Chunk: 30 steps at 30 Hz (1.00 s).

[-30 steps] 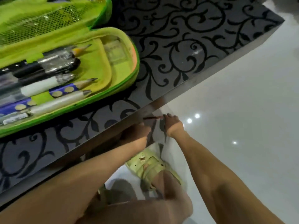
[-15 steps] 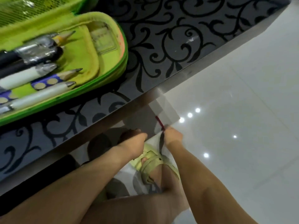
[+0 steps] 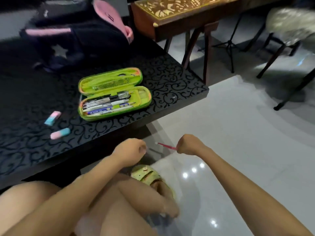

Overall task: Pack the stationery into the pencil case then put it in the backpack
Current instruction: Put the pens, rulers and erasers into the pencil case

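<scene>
A lime-green pencil case (image 3: 144,94) lies open on the black patterned table (image 3: 179,79), several pens and pencils in its lower half. Two pink-and-blue erasers (image 3: 52,118) (image 3: 60,133) lie on the table to its left. A dark backpack (image 3: 71,38) with pink trim and a star stands at the back of the table. My right hand (image 3: 189,145) is below the table edge, over the floor, closed on a thin red pencil (image 3: 166,145) that points left. My left hand (image 3: 130,151) is a loose fist beside it and holds nothing visible.
A carved wooden side table (image 3: 179,16) stands behind the black table's right corner. A stool with dark legs (image 3: 279,53) and a tripod stand are at the far right. The floor is glossy white tile (image 3: 238,133). My knees and a green sandal (image 3: 148,174) are below my hands.
My head has risen, so the whole table and the backpack are in sight. Both hands have come up from the floor under the table edge, the right one bringing the red pencil.
</scene>
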Available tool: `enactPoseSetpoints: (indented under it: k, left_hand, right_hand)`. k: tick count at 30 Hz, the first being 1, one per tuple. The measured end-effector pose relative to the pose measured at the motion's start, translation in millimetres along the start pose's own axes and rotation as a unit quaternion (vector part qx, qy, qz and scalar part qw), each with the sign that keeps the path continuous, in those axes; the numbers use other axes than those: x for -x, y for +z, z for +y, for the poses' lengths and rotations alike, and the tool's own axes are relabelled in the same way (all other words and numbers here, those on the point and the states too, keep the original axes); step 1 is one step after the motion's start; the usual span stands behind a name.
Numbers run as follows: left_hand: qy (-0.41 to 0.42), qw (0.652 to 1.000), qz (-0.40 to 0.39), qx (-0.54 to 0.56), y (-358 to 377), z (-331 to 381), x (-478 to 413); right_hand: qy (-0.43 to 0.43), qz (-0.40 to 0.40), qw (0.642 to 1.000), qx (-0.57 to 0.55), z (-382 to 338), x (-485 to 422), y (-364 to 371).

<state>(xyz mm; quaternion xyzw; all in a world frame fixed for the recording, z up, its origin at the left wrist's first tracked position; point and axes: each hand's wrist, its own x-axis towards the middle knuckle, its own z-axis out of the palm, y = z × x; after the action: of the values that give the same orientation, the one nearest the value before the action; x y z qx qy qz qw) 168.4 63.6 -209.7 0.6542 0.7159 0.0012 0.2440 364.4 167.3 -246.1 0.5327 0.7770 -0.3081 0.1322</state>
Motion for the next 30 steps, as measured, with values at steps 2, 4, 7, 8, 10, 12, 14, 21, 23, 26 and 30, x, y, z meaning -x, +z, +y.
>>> enactPoseSetpoints:
  k: [2, 4, 7, 8, 10, 12, 14, 21, 23, 26, 30]
  left_hand:
    - [-0.010, 0.998, 0.049, 0.025, -35.9, -4.9, 30.7]
    - [-0.021, 0.993, 0.109, 0.045, -68.2, -14.9, 50.8]
    - [-0.053, 0.970, 0.221, 0.080, -102.4, -32.8, 71.3]
    - [-0.068, 0.962, 0.251, 0.088, -110.4, -38.5, 75.0]
    - [-0.095, 0.949, 0.283, 0.107, -120.4, -48.9, 77.6]
    - [-0.112, 0.944, 0.286, 0.120, -124.6, -59.4, 73.8]
    - [-0.129, 0.941, 0.285, 0.129, -126.4, -68.5, 67.3]
    - [-0.217, 0.915, 0.308, 0.147, -130.2, -116.8, 49.0]
    - [-0.252, 0.906, 0.316, 0.126, -133.7, -134.4, 48.3]
    - [-0.272, 0.904, 0.315, 0.097, -137.9, -151.1, 43.7]
    - [-0.261, 0.916, 0.280, 0.119, -149.4, -156.6, 20.7]
  right_hand:
    - [-0.042, 0.011, 0.999, -0.011, -20.1, 32.4, -31.8]
    - [-0.088, 0.041, 0.995, -0.026, -42.0, 54.5, -60.5]
    - [-0.142, 0.105, 0.983, -0.054, -79.2, 68.0, -88.3]
    - [-0.154, 0.126, 0.978, -0.058, -93.0, 66.3, -94.3]
    - [-0.166, 0.175, 0.970, -0.018, -119.8, 57.9, -99.7]
    - [-0.169, 0.221, 0.959, 0.056, -142.3, 45.3, -99.7]
    - [-0.183, 0.242, 0.945, 0.124, -159.0, 31.9, -98.0]
    - [-0.223, 0.232, 0.916, 0.237, -188.6, 5.7, -88.2]
    - [-0.222, 0.236, 0.915, 0.239, -192.6, 1.9, -89.9]
    - [-0.246, 0.241, 0.916, 0.205, -206.7, 0.9, -93.3]
    - [-0.278, 0.239, 0.915, 0.170, -243.2, -5.0, -93.8]
